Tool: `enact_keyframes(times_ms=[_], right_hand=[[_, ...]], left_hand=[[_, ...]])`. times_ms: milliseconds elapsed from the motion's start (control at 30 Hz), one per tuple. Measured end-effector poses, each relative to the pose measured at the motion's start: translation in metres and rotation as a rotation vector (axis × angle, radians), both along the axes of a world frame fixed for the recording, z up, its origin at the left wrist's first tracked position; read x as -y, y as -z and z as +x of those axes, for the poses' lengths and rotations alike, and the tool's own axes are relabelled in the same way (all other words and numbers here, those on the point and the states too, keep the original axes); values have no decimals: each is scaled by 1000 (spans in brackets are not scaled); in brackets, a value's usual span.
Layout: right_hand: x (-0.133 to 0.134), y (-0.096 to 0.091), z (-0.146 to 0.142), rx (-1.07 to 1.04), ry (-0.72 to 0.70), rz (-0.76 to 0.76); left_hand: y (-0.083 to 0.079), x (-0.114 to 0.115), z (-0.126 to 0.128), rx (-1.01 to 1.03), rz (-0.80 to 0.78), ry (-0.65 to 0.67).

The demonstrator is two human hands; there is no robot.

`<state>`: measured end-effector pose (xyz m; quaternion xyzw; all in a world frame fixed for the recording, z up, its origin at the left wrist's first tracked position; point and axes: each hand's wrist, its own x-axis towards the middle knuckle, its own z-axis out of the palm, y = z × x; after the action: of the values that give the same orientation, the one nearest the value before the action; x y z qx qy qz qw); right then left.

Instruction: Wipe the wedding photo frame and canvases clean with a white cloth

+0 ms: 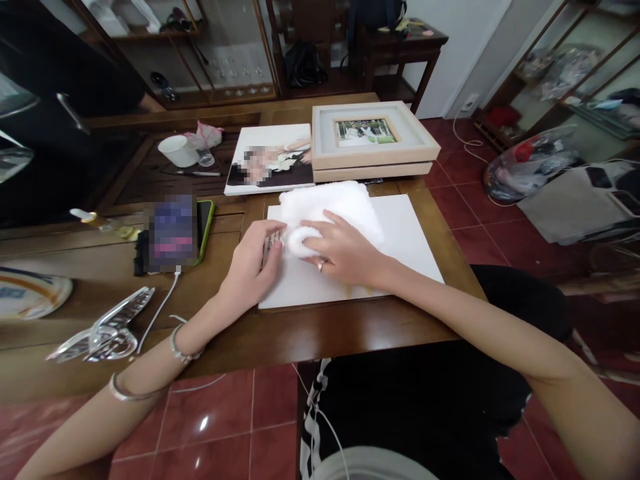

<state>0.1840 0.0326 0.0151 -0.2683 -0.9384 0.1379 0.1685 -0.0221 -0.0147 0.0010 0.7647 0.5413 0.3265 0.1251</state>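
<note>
Over a white board (410,247) lies a white fluffy piece (330,200), soft like a plush or a towel. My right hand (345,250) presses down there, with its fingers curled round a rounded white fluffy ball (303,241). To its left, my left hand (253,267) brings thumb and index together at the ball's left side, closed on a bit of white fluff. Small dark print shows between that thumb and index. Whether the ball is part of the larger fluffy piece is hard to tell.
Behind the board stand a photo panel (270,160) and stacked frames (373,137). On the left are a phone (204,230) with a white cable, a dropper bottle (110,225), silvery scissors-like tools (105,330) and a paper cup (177,152). Someone in dark clothes stands at upper left.
</note>
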Motion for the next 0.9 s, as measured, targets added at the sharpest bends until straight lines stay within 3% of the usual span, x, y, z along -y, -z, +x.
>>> enact_keyframes(times_ms=[233, 367, 467, 567, 700, 900], right_hand=[[61, -21, 34, 46, -331, -166], [80, -40, 57, 122, -368, -243], [75, -54, 75, 171, -249, -215], [53, -57, 92, 239, -22, -157], [11, -38, 99, 243, 227, -96], [-28, -15, 63, 193, 336, 13]], left_hand=[[-3, 2, 1, -9, 25, 35], [3, 0, 0, -76, -24, 110], [11, 0, -2, -224, -99, 169], [14, 1, -3, -310, -116, 173], [12, 2, -3, -309, -119, 168], [7, 0, -1, -145, -61, 148]])
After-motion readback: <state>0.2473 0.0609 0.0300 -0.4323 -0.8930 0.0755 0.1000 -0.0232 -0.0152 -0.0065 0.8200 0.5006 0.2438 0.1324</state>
